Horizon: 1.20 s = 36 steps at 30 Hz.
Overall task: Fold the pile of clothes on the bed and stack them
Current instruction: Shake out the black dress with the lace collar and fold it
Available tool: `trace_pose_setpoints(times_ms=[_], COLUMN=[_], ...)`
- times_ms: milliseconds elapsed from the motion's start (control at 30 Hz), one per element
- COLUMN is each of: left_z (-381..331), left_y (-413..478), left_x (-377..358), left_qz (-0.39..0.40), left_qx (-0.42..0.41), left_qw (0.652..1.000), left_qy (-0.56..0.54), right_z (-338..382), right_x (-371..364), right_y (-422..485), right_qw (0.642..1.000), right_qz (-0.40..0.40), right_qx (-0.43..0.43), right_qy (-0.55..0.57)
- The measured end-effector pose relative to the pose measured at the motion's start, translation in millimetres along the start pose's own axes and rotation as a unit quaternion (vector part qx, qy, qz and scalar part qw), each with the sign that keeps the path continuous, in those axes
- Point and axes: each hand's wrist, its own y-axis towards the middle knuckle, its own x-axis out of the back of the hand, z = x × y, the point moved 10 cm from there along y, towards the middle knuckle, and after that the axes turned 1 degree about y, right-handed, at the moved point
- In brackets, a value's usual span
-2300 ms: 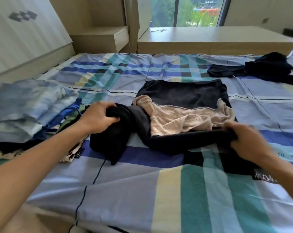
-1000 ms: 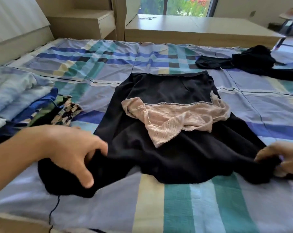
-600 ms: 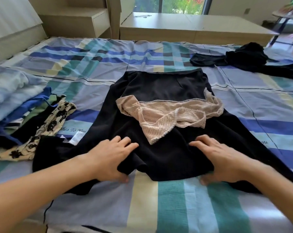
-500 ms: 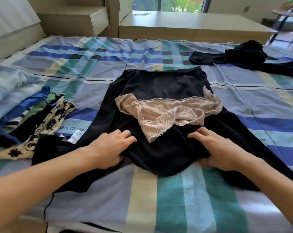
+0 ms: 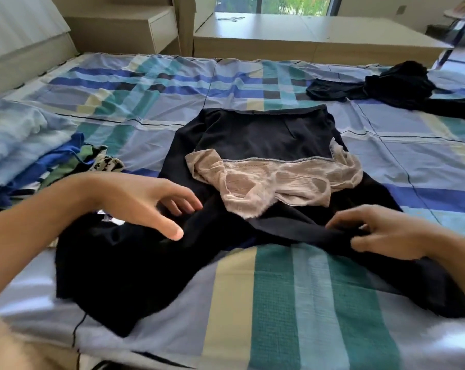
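A black skirt-like garment (image 5: 263, 134) lies spread in the middle of the plaid bed sheet (image 5: 292, 303), waistband away from me. A beige lace lining (image 5: 279, 182) is bunched across its middle. My left hand (image 5: 140, 204) hovers over the garment's left side with fingers spread and holds nothing. My right hand (image 5: 386, 231) pinches a fold of the black hem at the lower right, fingers curled over it and thumb beneath. A stack of folded clothes (image 5: 25, 145) in blue, green and floral print sits at the left.
A heap of black clothes (image 5: 397, 86) lies unfolded at the back right of the bed. Beyond the bed stand a light wooden nightstand (image 5: 124, 25) and a low wooden bench (image 5: 306, 36) under the window. The bed's near edge is just below my arms.
Both hands lay flat on the middle of the hem. Now my left hand has lifted and opened. My right hand has shifted right and taken a fold of hem.
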Motion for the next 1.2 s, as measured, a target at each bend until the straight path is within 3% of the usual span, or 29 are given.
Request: trace_pose_setpoints(times_ms=[67,133,233,367,567,633,700,767,800,867,967,1067,1200], left_z=[33.1,50.2,50.0,25.7,7.0,-0.2,-3.6,-11.9,-17.5,-27.5,-21.7,4.6,2.8], left_y=[-10.6,-16.6,-6.3,14.3,10.5,0.4,-10.9,-17.6,-10.7,18.7,72.7,130.6,186.2], left_x=[6.6,-7.6,-48.5,-86.8,-40.6,-30.8,-39.7,-41.9,-33.4,3.8,44.5,58.0,73.4], left_qz=[-0.001,0.053,0.093,0.019,-0.058,-0.016,0.076,0.117,0.087,-0.058,-0.231,-0.242,-0.275], left_qx=[0.101,0.163,0.196,0.196,0.149,0.119,0.101,0.107,0.097,0.044,0.005,0.074,0.061], left_qw=[0.99,0.973,0.946,0.891,0.897,0.919,0.939,0.961,0.97,0.97,0.918,0.885,0.853], left_qy=[0.103,0.156,0.239,0.41,0.412,0.374,0.321,0.227,0.204,0.23,0.322,0.391,0.44], right_z=[4.1,7.8,14.9,41.2,56.1,60.5,58.6,48.1,38.2,14.9,-28.5,-43.4,-39.3], right_x=[-10.6,-16.0,-29.6,-53.0,-57.2,-48.8,-29.2,5.9,22.3,43.4,46.5,44.8,47.9], right_y=[-1.4,-1.4,2.8,13.9,31.0,31.7,31.3,31.0,31.8,40.6,67.5,92.5,122.5], right_qw=[0.999,0.999,0.998,0.979,0.961,0.963,0.979,0.979,0.971,0.953,0.94,0.927,0.917], right_qz=[0.02,0.017,0.031,0.01,-0.047,-0.06,-0.082,-0.169,-0.213,-0.261,-0.222,-0.238,-0.271], right_qx=[0.006,0.015,-0.004,0.025,0.066,0.082,0.072,0.069,0.058,0.022,-0.076,-0.084,-0.012], right_qy=[0.026,0.031,-0.054,-0.204,-0.263,-0.25,-0.171,-0.092,-0.089,-0.152,-0.248,-0.277,-0.292])
